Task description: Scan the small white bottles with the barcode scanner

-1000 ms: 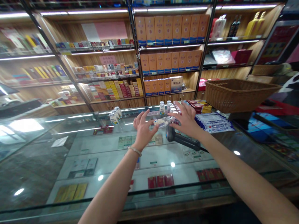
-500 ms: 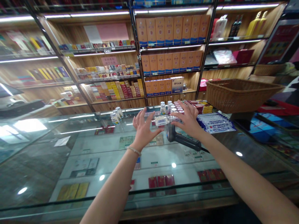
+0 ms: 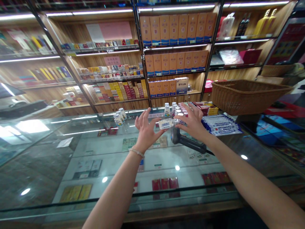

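A small bottle [image 3: 166, 123] with a white label is held sideways above the glass counter, its barcode turned toward me. My right hand [image 3: 192, 122] grips it at the neck end with thumb and fingers. At the base end, my left hand [image 3: 146, 128] has its thumb and index finger closed around the bottle, with the other fingers raised. Just below the bottle lies a dark handheld barcode scanner [image 3: 188, 142] on the counter, its head close under my right hand.
Several similar small bottles [image 3: 119, 117] stand at the counter's left rear, and others [image 3: 167, 109] behind my hands. Blue-and-white packets [image 3: 221, 125] lie right, below a wicker basket [image 3: 250, 97]. The glass counter [image 3: 114, 165] displays packs beneath; stocked shelves [image 3: 176, 47] line the back.
My left thumb and index finger have closed in on the bottle's base end. The bottle has tilted slightly, its neck end rising. The scanner stays on the counter.
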`<state>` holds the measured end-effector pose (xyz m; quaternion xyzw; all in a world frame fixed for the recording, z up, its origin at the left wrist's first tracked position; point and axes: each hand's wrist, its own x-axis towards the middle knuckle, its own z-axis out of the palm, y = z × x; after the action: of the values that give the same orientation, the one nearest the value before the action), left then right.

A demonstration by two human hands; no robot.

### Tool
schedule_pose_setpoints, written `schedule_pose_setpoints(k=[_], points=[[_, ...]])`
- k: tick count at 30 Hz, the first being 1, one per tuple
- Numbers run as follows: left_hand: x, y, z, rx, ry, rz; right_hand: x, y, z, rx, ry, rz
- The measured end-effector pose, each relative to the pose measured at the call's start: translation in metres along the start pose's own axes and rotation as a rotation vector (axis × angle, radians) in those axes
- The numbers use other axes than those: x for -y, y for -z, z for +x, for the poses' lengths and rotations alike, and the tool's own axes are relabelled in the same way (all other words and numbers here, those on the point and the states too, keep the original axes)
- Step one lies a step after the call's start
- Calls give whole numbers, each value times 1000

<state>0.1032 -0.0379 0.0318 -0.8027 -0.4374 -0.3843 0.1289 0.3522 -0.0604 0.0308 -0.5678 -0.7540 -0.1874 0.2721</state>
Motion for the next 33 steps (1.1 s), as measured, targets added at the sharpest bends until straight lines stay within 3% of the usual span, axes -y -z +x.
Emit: schedule_pose_setpoints(k=[7,13,25,33], points=[[-3,4,1,7,-46,53,1,5,8,34,39,-75],[1,0,0,-32,-1,62,15,16,8,39,59,-114],[15,-9,-4,-53,166,48,35,0,-49,504,-178,-92],[22,-13,-6,-64,199,33,38,-4,-52,505,-233,-55]])
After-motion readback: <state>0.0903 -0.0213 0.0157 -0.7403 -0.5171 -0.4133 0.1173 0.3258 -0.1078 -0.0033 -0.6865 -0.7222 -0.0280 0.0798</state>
